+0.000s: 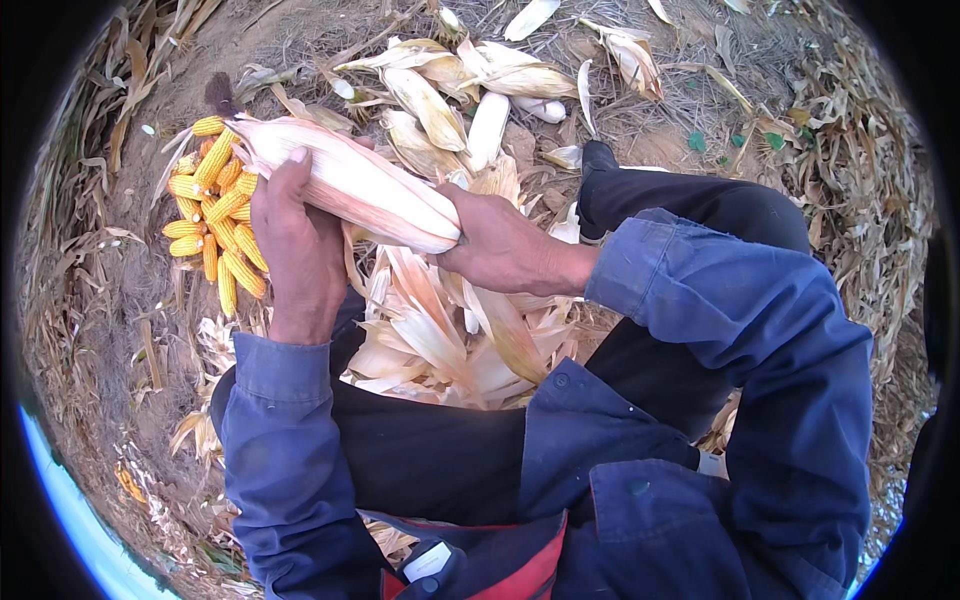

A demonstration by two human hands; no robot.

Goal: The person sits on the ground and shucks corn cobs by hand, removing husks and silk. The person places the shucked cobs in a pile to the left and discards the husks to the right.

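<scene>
An ear of corn in its pale husk (360,180) is held level between both hands, with dark dried silk (222,96) at its left tip. My left hand (296,240) grips the silk end, its thumb lying on the husk. At the other end, my right hand (499,240) is closed around the ear's base. Beyond my left hand lies a pile of husked yellow corn cobs (225,206). Loose stripped husks (442,337) are heaped between my legs, below the held ear. Parts of the fingers are hidden behind the ear.
Several ears in their husks (427,105) lie on the ground ahead, and another (630,60) rests farther right. A shoe (596,176) stands close to them at the right. Dry corn stalks and leaves (862,187) line the right side, with more along the left.
</scene>
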